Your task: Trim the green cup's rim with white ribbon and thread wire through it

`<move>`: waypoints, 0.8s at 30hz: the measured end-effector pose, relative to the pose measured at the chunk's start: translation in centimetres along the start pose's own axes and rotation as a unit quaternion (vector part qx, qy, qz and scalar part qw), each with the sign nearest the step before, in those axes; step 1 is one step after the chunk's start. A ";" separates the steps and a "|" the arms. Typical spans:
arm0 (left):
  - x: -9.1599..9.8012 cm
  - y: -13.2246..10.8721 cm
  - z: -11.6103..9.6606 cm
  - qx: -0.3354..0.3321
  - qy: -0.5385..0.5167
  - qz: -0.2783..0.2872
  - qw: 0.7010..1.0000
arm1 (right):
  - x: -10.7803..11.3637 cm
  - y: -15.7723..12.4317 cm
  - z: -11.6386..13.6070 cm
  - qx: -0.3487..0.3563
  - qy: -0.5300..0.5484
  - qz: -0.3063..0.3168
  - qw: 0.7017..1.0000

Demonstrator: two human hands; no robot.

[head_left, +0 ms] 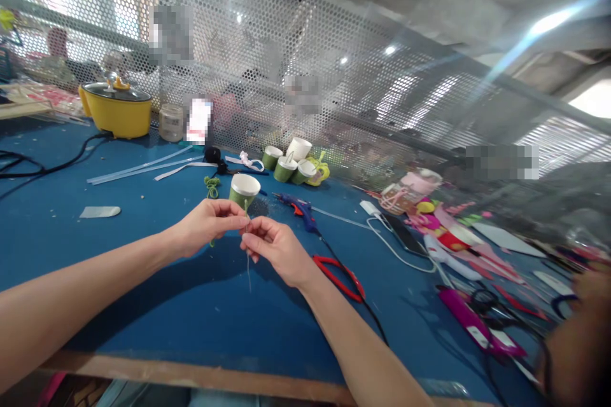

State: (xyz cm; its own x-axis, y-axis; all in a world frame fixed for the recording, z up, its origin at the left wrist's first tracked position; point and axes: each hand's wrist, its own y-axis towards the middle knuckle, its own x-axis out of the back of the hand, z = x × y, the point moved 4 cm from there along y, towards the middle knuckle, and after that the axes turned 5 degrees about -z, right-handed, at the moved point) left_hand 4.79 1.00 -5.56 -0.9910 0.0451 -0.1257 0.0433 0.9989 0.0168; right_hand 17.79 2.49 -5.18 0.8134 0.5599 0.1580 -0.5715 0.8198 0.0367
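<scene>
Both hands meet just in front of a white-rimmed green cup [245,186] on the blue table. Pinched between thumb and finger of my left hand [212,224] is a thin strand [249,267], pale green at its upper end. The fingers of my right hand [271,245] are closed on the same strand right beside it, and its thin tail hangs below them. A small bundle of green yarn [211,187] lies left of the cup; a bit of green also shows under my left hand.
A blue glue gun [300,208] and red-handled tool [341,276] lie to the right, near a phone [405,234] and purple power strip [477,324]. Several green cups [285,168] stand behind. A yellow pot [119,116] is back left. Another person's hand [592,286] shows at far right.
</scene>
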 end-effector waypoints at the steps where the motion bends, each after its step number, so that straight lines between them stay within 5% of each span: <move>1: 0.0 0.0 0.0 0.000 0.000 -0.001 1.000 | 0.0 0.0 0.1 0.002 -0.001 -0.003 1.000; 24: -0.1 -0.1 -0.5 -0.046 0.047 -0.054 0.996 | 0.1 0.3 -0.6 -0.007 0.044 -0.096 0.994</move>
State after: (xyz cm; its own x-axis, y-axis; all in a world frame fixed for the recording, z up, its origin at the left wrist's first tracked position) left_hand 4.81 0.88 -5.04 -0.9969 -0.0684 -0.0382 -0.0719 0.9924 0.1000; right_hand 17.74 2.89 -5.77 0.9141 0.4006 0.0634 -0.4036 0.9139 0.0440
